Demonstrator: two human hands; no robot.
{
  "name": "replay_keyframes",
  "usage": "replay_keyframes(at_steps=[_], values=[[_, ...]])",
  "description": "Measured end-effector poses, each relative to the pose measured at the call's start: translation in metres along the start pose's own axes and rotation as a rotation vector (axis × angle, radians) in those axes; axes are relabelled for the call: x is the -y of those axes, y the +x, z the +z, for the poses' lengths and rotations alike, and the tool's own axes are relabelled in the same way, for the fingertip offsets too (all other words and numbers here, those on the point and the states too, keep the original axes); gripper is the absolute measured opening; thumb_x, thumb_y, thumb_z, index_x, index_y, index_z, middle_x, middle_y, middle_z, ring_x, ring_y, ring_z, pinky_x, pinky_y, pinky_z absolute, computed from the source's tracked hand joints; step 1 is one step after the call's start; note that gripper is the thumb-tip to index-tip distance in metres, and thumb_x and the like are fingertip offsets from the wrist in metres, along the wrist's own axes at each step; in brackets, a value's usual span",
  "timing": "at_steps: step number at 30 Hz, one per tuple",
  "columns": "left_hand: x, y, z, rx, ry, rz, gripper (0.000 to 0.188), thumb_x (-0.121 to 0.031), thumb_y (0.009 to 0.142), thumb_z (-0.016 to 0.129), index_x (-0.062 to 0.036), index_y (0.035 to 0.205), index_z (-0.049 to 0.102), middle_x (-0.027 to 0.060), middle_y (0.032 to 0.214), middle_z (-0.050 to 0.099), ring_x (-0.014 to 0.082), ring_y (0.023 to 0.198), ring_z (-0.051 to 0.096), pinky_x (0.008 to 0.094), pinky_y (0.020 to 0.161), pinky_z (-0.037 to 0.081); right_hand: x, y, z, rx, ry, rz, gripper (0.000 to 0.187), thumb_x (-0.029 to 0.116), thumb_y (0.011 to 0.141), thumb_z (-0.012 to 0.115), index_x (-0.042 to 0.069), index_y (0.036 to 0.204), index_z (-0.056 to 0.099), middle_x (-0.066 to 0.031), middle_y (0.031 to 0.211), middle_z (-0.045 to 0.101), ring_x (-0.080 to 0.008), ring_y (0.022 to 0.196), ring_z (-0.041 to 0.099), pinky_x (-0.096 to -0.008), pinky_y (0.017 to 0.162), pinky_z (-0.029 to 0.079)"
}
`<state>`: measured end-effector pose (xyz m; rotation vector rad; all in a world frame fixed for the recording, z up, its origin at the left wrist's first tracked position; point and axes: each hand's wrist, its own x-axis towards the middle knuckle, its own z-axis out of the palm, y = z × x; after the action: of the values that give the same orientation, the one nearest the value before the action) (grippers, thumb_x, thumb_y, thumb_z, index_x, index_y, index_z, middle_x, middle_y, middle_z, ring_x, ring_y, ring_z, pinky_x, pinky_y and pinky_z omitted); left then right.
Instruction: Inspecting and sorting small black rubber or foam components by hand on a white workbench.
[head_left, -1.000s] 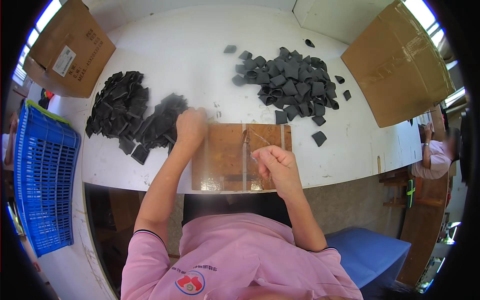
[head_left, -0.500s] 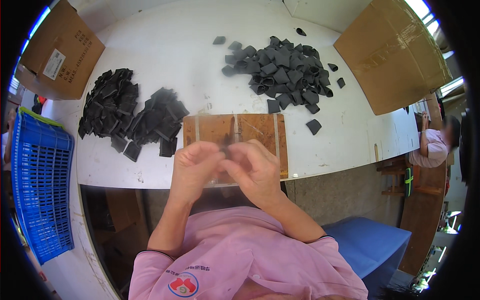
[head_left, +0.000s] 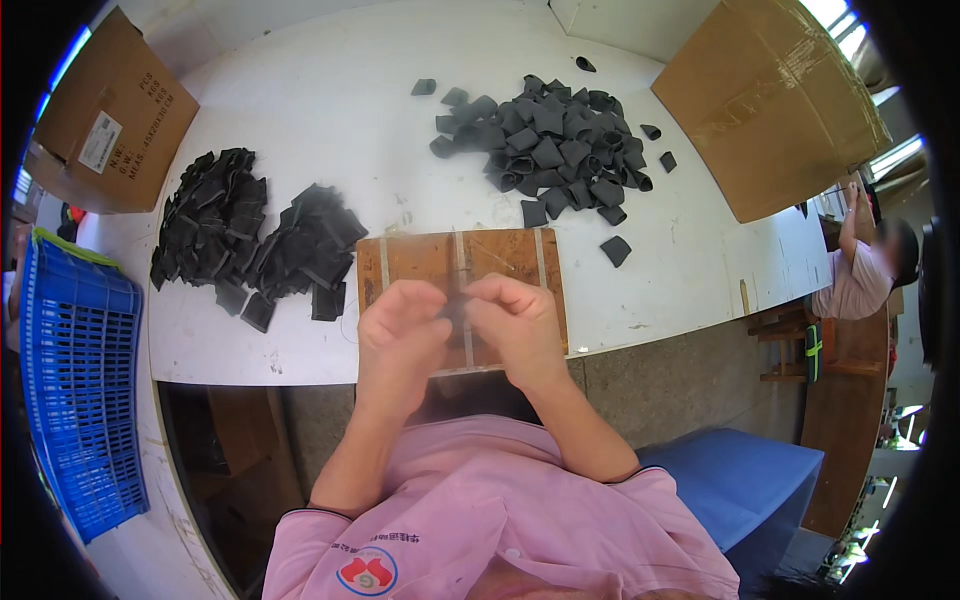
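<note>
Over the wooden board (head_left: pixel 400 262), my left hand (head_left: pixel 403 340) and my right hand (head_left: pixel 518 330) face each other with fingertips pinched. Between them is a small dark fabric piece (head_left: pixel 456 312), blurred and partly hidden by the fingers; both hands seem to grip its sides. To the left lie two heaps of flat black fabric pieces, a larger heap (head_left: pixel 212 225) and a smaller heap (head_left: pixel 308 245). Beyond the board to the right is a pile of dark grey fabric sleeves (head_left: pixel 550 145), some with open ends showing. One loose sleeve (head_left: pixel 615 251) lies nearer the board.
Cardboard boxes stand at the far left (head_left: pixel 120 120) and far right (head_left: pixel 770 110) of the white table (head_left: pixel 660 290). A blue plastic basket (head_left: pixel 85 390) is beside the table's left edge. A blue bin (head_left: pixel 735 480) is at lower right. Another person (head_left: pixel 865 265) sits beyond the right side.
My hands have drawn slightly apart, so the dark piece between them shows more. The whole view has shifted a little.
</note>
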<state>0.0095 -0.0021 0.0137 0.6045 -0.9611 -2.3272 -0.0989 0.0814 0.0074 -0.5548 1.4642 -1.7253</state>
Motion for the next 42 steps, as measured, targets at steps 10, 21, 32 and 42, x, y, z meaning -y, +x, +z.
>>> replay_keyframes(at_steps=[10,21,32,42], values=[[-0.017,0.01,0.002,0.187,-0.375,-0.101,0.022,0.003,0.074,0.054,-0.0022,0.096,0.051,0.0091,0.081,0.058,0.0039,0.044,0.042,0.0206,0.034,0.028,0.03,0.01,-0.001,0.309,0.194,0.193,0.02,0.021,0.086,0.053,0.006,0.073,0.051,0.0056,0.058,0.04,-0.0017,0.051,0.032,-0.0173,0.042,0.024],[-0.021,0.027,0.008,0.074,-0.249,-0.055,0.014,-0.004,0.084,0.048,-0.0011,0.097,0.049,0.0062,0.073,0.056,0.0037,0.033,0.028,0.018,0.032,0.023,0.046,0.044,0.003,0.382,0.159,0.103,0.026,0.027,0.086,0.054,0.006,0.07,0.052,0.006,0.057,0.04,-0.0018,0.048,0.033,-0.0178,0.043,0.026],[-0.029,0.033,0.03,0.097,0.43,0.71,0.014,0.006,0.076,0.052,0.0023,0.088,0.057,0.0077,0.086,0.059,0.0144,0.078,0.055,0.0247,0.073,0.044,0.052,0.019,0.011,-0.046,-0.61,-0.907,0.028,0.013,0.068,0.07,0.0,0.088,0.056,-0.0083,0.078,0.052,-0.0188,0.066,0.053,-0.0273,0.053,0.044],[-0.023,0.028,0.017,0.171,-0.075,0.441,0.013,-0.009,0.082,0.055,-0.0016,0.094,0.054,0.0092,0.089,0.054,0.0195,0.089,0.049,0.0322,0.084,0.039,0.053,0.024,0.009,-0.017,-0.595,-0.848,0.014,-0.001,0.066,0.066,0.001,0.076,0.057,-0.0064,0.065,0.05,-0.0184,0.056,0.05,-0.0281,0.046,0.039]])
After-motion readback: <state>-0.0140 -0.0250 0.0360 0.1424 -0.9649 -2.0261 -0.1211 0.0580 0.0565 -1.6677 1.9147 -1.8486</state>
